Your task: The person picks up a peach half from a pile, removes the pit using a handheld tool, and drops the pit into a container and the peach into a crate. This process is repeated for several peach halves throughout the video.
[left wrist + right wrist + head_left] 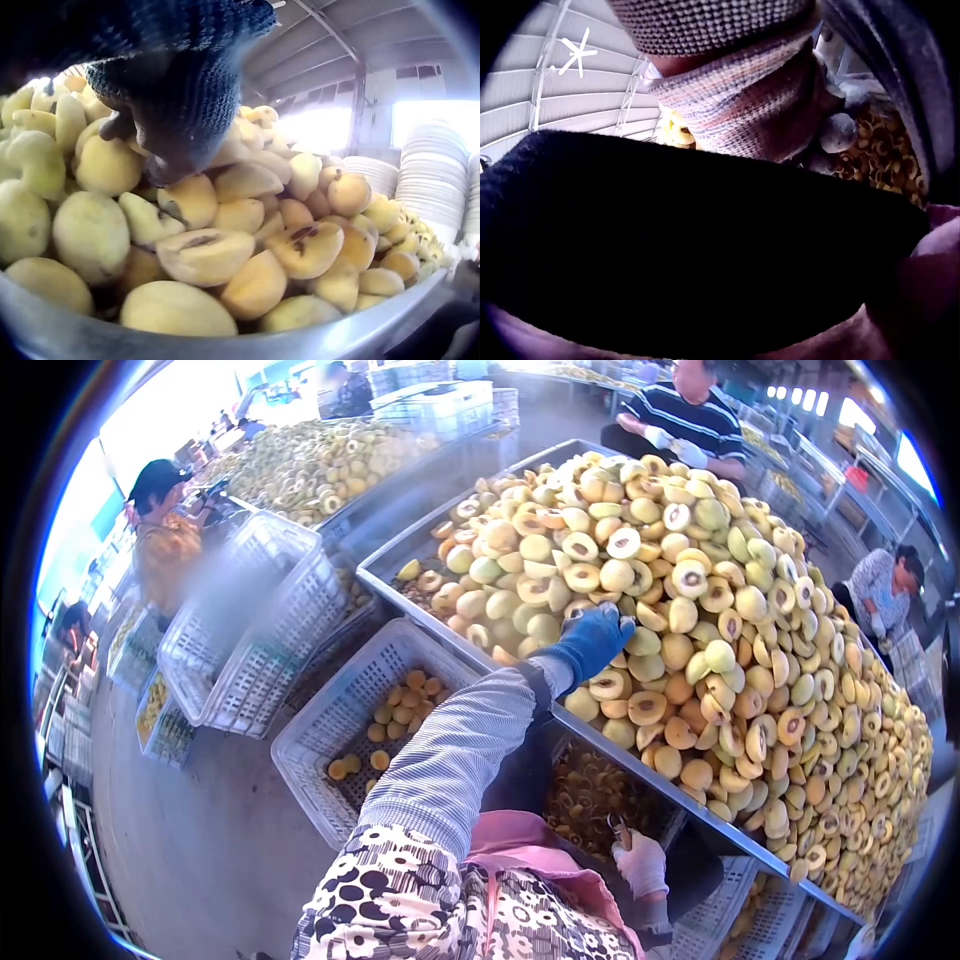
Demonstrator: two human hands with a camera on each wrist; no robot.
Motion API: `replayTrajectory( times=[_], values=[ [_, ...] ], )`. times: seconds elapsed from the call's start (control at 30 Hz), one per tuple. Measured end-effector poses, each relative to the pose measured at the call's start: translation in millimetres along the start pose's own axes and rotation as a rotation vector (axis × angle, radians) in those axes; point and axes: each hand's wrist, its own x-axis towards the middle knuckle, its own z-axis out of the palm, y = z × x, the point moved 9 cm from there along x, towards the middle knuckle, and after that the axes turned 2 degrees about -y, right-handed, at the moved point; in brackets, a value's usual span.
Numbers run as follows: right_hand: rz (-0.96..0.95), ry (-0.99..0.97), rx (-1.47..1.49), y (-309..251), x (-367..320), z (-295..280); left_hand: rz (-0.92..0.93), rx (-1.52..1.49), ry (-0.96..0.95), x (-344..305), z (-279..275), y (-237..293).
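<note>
My left hand, in a blue knit glove, reaches onto a heaped pile of halved yellow peaches. In the left wrist view the fingers point down, spread apart, with their tips on the peach halves. My right hand, in a pale glove, is low by my lap. It grips a small hand tool with a thin metal end. Dark peach scraps lie below it. A black band covers much of the right wrist view; the pale glove shows above it.
A metal rim edges the peach table. At left, a plastic crate holds some peaches, beside stacked crates. Another peach heap lies behind. A person in a striped shirt works across the table; others sit left and right.
</note>
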Motion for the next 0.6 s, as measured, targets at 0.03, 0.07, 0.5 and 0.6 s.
replayTrajectory(
  times=[0.03,0.07,0.5,0.6],
  values=[
    [0.004,-0.005,0.001,2,0,0,0.008,-0.069,-0.001,-4,4,-5],
    [0.016,-0.009,0.003,2,0,1,0.023,-0.141,-0.003,-8,5,-9],
    [-0.273,0.411,0.507,-96,-32,-124,-0.379,-2.492,-0.212,-111,7,42],
    [-0.243,0.482,0.473,-94,-32,-127,0.003,-2.014,0.141,-123,-31,72]
  ],
)
